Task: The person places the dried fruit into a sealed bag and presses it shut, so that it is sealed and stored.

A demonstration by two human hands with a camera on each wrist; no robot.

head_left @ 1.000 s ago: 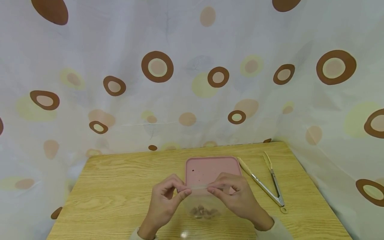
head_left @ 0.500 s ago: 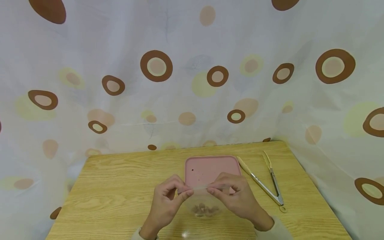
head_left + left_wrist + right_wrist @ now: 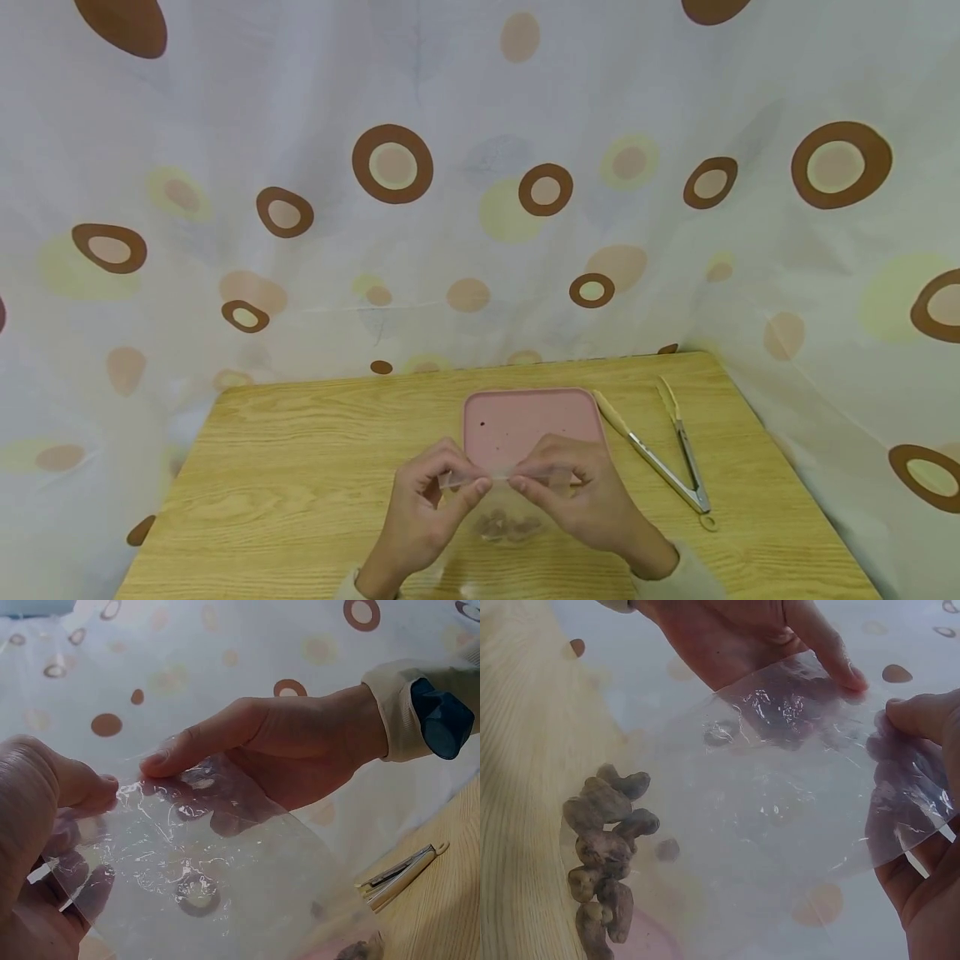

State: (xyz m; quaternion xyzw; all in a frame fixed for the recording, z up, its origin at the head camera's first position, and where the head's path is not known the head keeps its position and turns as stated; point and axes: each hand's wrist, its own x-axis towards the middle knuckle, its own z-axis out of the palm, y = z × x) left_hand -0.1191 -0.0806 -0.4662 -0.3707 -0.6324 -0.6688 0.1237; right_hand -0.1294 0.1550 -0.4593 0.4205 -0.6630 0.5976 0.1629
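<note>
A clear plastic bag hangs between both hands, with several brown, knobbly pieces gathered in its bottom. My left hand pinches the bag's top edge between thumb and fingers on one side. On the other side my right hand pinches the same edge, its thumb tip a short gap from the left thumb. Through the film in the left wrist view, the fingers of the right hand show behind the bag. Whether the bag's mouth is sealed I cannot tell.
Behind the hands, a pink tray with a few dark crumbs lies on the wooden table. Metal tongs with beige tips lie spread apart to its right. A patterned curtain encloses the back and sides.
Along the bag's top edge the two thumbs have come closer together, the left hand shifting right and the right hand slightly left. Tray and tongs stay put.
</note>
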